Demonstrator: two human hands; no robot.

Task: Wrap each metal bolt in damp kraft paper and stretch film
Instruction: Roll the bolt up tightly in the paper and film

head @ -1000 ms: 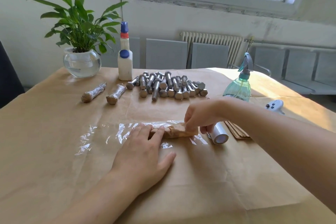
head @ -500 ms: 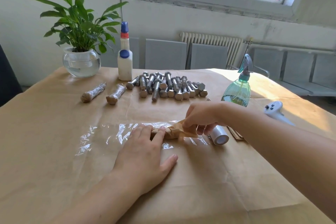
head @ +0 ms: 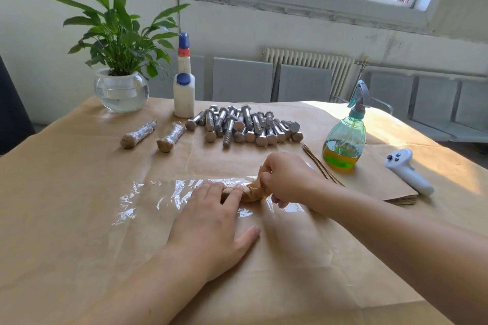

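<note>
A bolt rolled in brown kraft paper (head: pixel 250 191) lies on a sheet of clear stretch film (head: pixel 148 200) at the table's middle. My left hand (head: pixel 214 221) lies flat, its straight fingertips pressing the left part of the roll. My right hand (head: pixel 286 179) grips the twisted right end of the paper. Behind them lies a pile of several bare metal bolts (head: pixel 245 126). Two wrapped bolts (head: pixel 138 133) (head: pixel 170 136) lie at the back left. The film roll is hidden behind my right hand.
A plant in a glass bowl (head: pixel 121 90) and a white bottle (head: pixel 184 92) stand at the back left. A green spray bottle (head: pixel 346 137), a stack of kraft sheets (head: pixel 380 182) and a white controller (head: pixel 408 170) sit on the right. Kraft paper (head: pixel 66 245) covers the table.
My right hand has twisted the paper's right end and curled tighter round it. It now covers the film roll. My left hand has kept pressing the roll.
</note>
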